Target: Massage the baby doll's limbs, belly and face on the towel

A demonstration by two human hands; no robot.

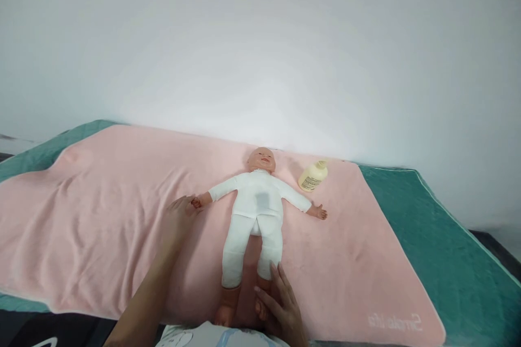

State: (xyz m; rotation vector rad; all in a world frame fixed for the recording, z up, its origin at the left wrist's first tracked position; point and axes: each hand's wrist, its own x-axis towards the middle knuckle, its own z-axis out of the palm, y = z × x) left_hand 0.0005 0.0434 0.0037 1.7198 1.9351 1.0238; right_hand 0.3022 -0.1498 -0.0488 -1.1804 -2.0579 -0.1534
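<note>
A baby doll (258, 195) in a white cloth suit lies on its back on a pink blanket (345, 260), arms spread and head toward the wall. A grey patch (262, 200) marks its chest. My left hand (179, 216) rests on the blanket with fingers stretched out, the tips touching the doll's hand (197, 201) on the left side. Beside the doll's lower leg on the right, my right hand (285, 303) lies with fingers spread, fingertips at the trouser cuff and thumb over the ankle. Part of that foot (261, 310) is hidden behind the hand.
A pale yellow bottle (313, 177) with printed text stands on the blanket by the doll's outstretched arm. Under the blanket, a green cover (431, 233) shows at both sides. Behind everything rises a white wall (260, 54). Folds wrinkle the blanket's left part.
</note>
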